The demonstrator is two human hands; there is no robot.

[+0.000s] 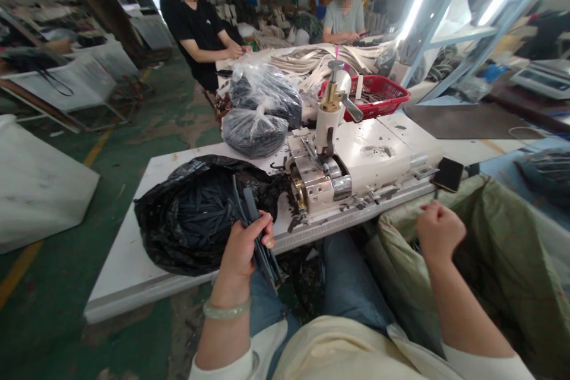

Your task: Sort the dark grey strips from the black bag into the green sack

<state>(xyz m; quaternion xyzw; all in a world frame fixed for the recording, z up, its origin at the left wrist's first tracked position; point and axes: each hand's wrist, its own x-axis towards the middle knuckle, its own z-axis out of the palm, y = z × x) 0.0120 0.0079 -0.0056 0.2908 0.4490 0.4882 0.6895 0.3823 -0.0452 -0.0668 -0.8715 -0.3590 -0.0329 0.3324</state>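
Note:
My left hand is closed around a bundle of dark strips held above my lap, next to an open black bag full of the same strips. My right hand is closed in a loose fist over the rim of a green sack; what it holds, if anything, is hidden. Between the hands stands a white and metal machine on the white table.
Two tied clear bags of dark strips lie behind the machine. A red basket and a phone sit to the right. Two people work at the far end of the table. A green floor lies to the left.

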